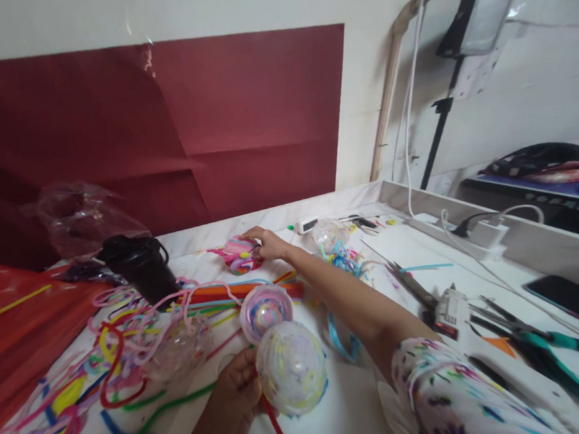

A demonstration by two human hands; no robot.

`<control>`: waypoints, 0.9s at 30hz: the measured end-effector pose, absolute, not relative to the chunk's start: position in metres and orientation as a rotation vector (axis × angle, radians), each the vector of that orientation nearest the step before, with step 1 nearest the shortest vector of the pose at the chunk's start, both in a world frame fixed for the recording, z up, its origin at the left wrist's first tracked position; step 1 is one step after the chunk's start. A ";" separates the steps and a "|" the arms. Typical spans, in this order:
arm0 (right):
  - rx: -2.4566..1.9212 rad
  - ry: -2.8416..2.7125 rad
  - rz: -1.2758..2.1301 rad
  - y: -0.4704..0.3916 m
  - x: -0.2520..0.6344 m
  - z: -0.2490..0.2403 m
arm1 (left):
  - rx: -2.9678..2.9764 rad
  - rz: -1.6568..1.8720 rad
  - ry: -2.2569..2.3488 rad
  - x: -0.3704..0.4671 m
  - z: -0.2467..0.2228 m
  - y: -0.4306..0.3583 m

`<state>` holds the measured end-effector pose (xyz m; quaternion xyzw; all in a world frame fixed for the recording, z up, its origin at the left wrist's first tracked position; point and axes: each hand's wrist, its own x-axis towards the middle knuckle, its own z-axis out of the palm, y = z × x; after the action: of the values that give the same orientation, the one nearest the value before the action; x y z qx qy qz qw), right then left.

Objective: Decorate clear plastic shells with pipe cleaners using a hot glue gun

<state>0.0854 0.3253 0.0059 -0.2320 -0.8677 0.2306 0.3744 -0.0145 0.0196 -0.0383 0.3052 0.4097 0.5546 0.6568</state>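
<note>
My left hand (pixel 243 383), at the lower middle, grips the edge of a clear plastic dome (pixel 295 370) with pastel patches of yellow, lilac and white. A red fuzzy strip (pixel 277 426) trails below these fingers. Just behind the dome is a second, pink-and-blue bowl-shaped shell (pixel 265 312); whether the two are joined I cannot tell. My right arm stretches across the table, and my right hand (pixel 269 244) has its fingers curled onto the right side of a pink, multicoloured rounded piece (pixel 241 255). Its fingertips are partly hidden.
Tangled coloured pipe cleaners (pixel 124 350) and a clear shell (pixel 182 349) spread at left, near a black tumbler (pixel 140 269). Blue curls (pixel 345 259) lie beyond my right arm. Digital calipers (pixel 415 287), pliers (pixel 524 332) and a phone (pixel 577 301) occupy the right.
</note>
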 end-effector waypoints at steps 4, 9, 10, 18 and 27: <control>-0.553 -2.238 0.560 0.321 0.086 0.007 | 0.670 1.253 0.920 -0.015 -0.039 0.020; -0.510 -2.264 0.523 0.313 0.087 0.009 | 0.703 1.242 0.929 -0.016 -0.042 0.020; -0.503 -2.268 0.518 0.311 0.087 0.009 | 0.706 1.244 0.928 -0.017 -0.042 0.020; -0.477 -2.271 0.500 0.304 0.092 0.010 | 0.720 1.247 0.908 -0.017 -0.046 0.019; -0.483 -2.266 0.507 0.305 0.093 0.007 | 0.757 1.222 0.893 -0.020 -0.052 0.020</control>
<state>0.0933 0.3048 0.0075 -0.1886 -0.8855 0.1983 0.3755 -0.0205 0.0205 -0.0517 0.3350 0.3950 0.5408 0.6628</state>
